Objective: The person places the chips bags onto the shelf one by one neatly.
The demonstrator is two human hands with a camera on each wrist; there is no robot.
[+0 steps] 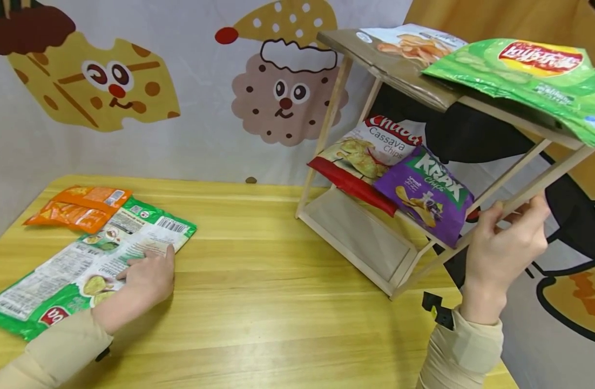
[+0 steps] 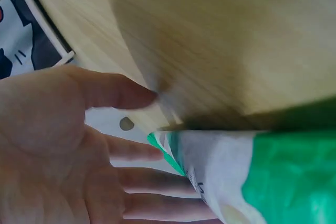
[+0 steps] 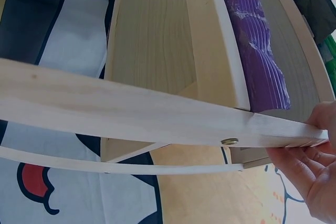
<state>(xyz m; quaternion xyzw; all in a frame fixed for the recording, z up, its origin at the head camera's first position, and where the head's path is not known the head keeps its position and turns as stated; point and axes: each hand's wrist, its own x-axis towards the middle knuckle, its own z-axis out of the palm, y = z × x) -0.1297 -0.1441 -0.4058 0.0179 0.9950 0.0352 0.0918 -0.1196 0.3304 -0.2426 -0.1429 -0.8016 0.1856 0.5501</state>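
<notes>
A green and white chip bag [image 1: 40,281] lies back side up on the table's left. My left hand [image 1: 144,283] rests over its right part. In the left wrist view, straight fingers reach along the bag [image 2: 294,177], the thumb held apart from it. My right hand [image 1: 504,248] grips a front post [image 1: 552,173] of a small wooden rack. Thumb and fingers stand on either side of that post [image 3: 131,108] in the right wrist view. On the middle shelf sit a Chuba cassava chips bag [image 1: 370,148] and a purple Krax bag [image 1: 426,194].
An orange snack bag [image 1: 83,208] overlaps the green one's far end. The rack's top bears a brown and white chip bag [image 1: 409,43] and a green Lay's bag [image 1: 526,75] overhanging the edge. Behind the wooden table [image 1: 258,324] is a cartoon-printed backdrop [image 1: 200,108].
</notes>
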